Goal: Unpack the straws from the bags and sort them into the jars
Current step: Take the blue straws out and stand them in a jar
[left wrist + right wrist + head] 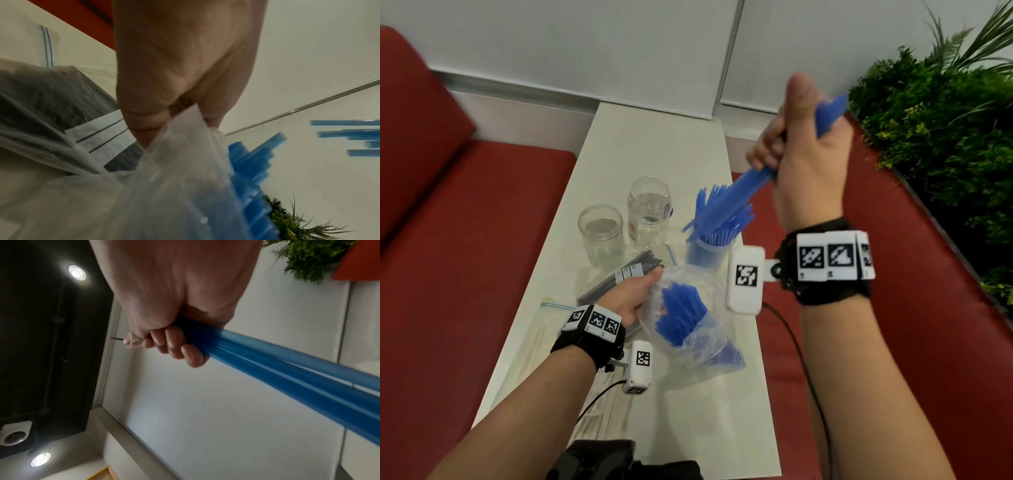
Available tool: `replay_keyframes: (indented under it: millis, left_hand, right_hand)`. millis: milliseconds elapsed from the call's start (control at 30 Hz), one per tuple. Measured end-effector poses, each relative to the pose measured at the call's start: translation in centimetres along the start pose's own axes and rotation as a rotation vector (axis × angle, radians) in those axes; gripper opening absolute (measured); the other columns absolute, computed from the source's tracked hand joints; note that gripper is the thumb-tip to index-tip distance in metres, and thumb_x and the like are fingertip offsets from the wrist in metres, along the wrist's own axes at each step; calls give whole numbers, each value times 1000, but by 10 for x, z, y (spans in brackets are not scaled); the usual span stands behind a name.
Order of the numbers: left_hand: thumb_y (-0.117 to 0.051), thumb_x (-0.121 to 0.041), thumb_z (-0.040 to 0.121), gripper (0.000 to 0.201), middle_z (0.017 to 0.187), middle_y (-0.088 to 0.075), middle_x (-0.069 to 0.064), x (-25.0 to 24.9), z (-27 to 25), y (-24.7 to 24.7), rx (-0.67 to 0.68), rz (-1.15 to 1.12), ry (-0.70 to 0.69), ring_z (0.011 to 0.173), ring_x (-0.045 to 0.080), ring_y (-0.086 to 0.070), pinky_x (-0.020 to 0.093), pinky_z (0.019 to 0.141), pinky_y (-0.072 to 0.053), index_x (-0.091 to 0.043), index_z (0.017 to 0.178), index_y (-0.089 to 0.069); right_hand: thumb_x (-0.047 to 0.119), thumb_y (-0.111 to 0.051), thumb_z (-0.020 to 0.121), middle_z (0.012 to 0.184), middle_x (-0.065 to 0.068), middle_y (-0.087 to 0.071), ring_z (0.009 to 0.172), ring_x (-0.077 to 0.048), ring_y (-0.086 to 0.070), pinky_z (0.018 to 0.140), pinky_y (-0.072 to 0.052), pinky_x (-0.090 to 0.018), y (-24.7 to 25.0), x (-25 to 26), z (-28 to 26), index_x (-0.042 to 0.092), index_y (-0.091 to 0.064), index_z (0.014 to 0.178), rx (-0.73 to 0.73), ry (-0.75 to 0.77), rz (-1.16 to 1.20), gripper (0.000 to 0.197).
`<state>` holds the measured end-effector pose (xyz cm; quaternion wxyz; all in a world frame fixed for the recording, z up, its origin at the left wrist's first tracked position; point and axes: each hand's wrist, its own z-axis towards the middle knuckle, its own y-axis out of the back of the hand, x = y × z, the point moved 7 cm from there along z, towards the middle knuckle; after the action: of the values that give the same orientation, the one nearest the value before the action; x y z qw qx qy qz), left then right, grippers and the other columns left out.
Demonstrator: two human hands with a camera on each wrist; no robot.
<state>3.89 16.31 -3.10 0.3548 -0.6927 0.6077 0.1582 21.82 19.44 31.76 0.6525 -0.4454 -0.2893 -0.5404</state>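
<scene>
My right hand (796, 137) is raised above the table's right side and grips a bundle of blue straws (739, 186), fingers (174, 345) curled round them. The bundle's lower ends slant down over a clear jar (707, 251) that holds several blue straws. My left hand (631, 294) pinches the rim of a clear plastic bag (688, 329) with more blue straws (251, 170) inside, lying on the white table (654, 144). Two empty clear jars (601, 229) (649, 209) stand behind it.
A zip bag of black straws (619, 275) lies under my left hand, and a bag of white straws (537, 339) sits at the table's left edge. Red sofa cushions (465, 222) flank the table; green plants (935, 137) stand at the right. Cables trail from both wrist cameras.
</scene>
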Motion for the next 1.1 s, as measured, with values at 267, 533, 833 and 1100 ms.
replay_keyframes:
  millis: [267, 533, 833, 1100]
  left_hand:
    - [-57, -41, 102, 40, 107, -77, 15, -9, -6, -1, -9, -6, 5, 99, 32, -75, 42, 82, -61, -6, 113, -71]
    - [-54, -41, 103, 43, 108, -77, 16, -13, -1, 7, 4, -17, 17, 96, 31, -76, 39, 74, -61, -3, 116, -70]
    - [-50, -46, 104, 48, 112, -76, 15, -15, 14, 15, 17, 39, 29, 104, 31, -74, 43, 89, -58, -5, 120, -68]
    - [-50, -49, 103, 48, 116, -75, 14, -14, 26, 19, 77, 37, 38, 107, 31, -73, 45, 94, -55, -9, 119, -71]
  right_hand:
    - [26, -55, 103, 53, -2, -33, 43, -16, -30, 46, -32, -28, 35, -16, 44, 13, -38, 71, -161, 107, -54, 38]
    - [27, -60, 100, 51, 6, -38, 45, -14, -30, 47, -29, -33, 48, -76, 55, 18, -43, 69, -145, 6, -170, 37]
    - [29, -63, 100, 58, -6, -38, 51, -17, -35, 50, -37, -31, 59, -138, 56, 7, -50, 80, -139, -135, -268, 32]
    - [30, -62, 99, 54, 1, -41, 48, -16, -36, 47, -35, -31, 67, -128, 82, 17, -43, 74, -201, -32, -244, 33]
